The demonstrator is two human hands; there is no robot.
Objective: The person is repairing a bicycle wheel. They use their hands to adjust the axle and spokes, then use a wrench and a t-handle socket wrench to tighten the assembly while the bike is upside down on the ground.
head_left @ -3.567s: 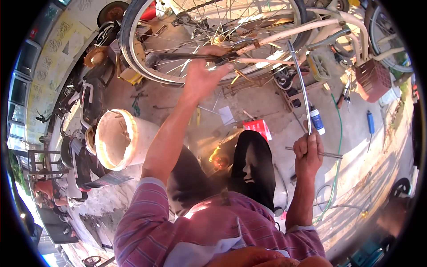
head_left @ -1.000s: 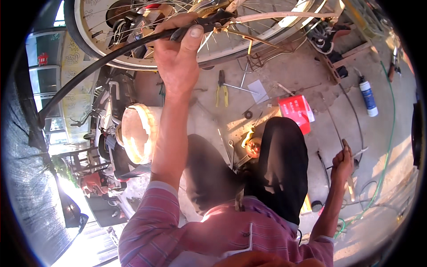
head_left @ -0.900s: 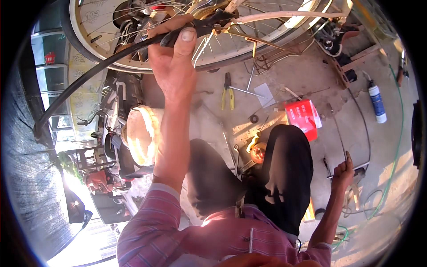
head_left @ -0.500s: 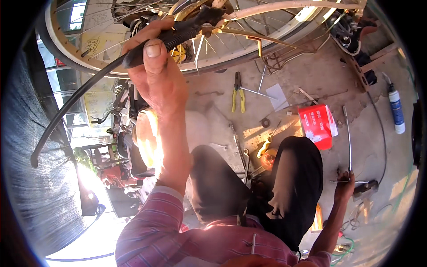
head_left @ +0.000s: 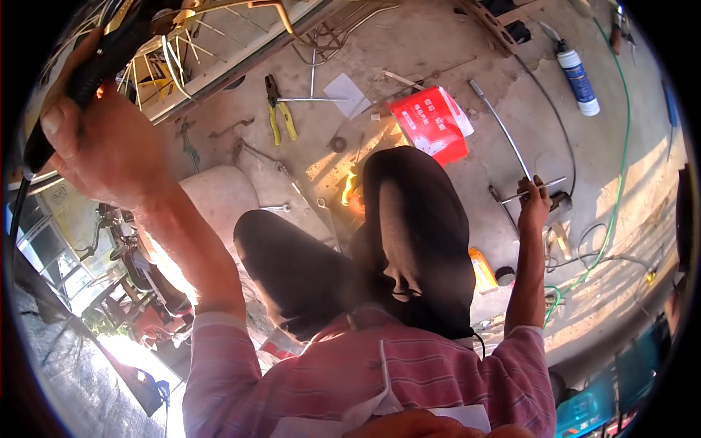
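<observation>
My left hand point(head_left: 109, 146), at the far left, is closed around a black handle-like bar point(head_left: 120, 47) fixed to the bicycle point(head_left: 212, 44). A black cable or hose point(head_left: 18, 208) hangs from its lower end. Out to the right, my right hand point(head_left: 534, 208) grips a metal T-handle wrench point(head_left: 504, 131) near its crossbar, the long shank pointing away over the concrete floor. Close beside that hand lies a hammer point(head_left: 559, 212), partly hidden. The bicycle's wheel is cut off by the upper left edge of the view.
Pliers with yellow grips point(head_left: 281, 113), another T-shaped tool point(head_left: 310, 98), a white paper point(head_left: 347, 95) and a red package point(head_left: 431, 124) lie on the floor ahead. Farther right are a blue-and-white bottle point(head_left: 577, 79) and a green hose point(head_left: 621, 175). A spanner point(head_left: 276, 208) lies beside my left knee.
The view has swung to the right, so the bicycle and floor things sit farther left. My left hand still holds the bar; my right hand keeps the T-handle wrench.
</observation>
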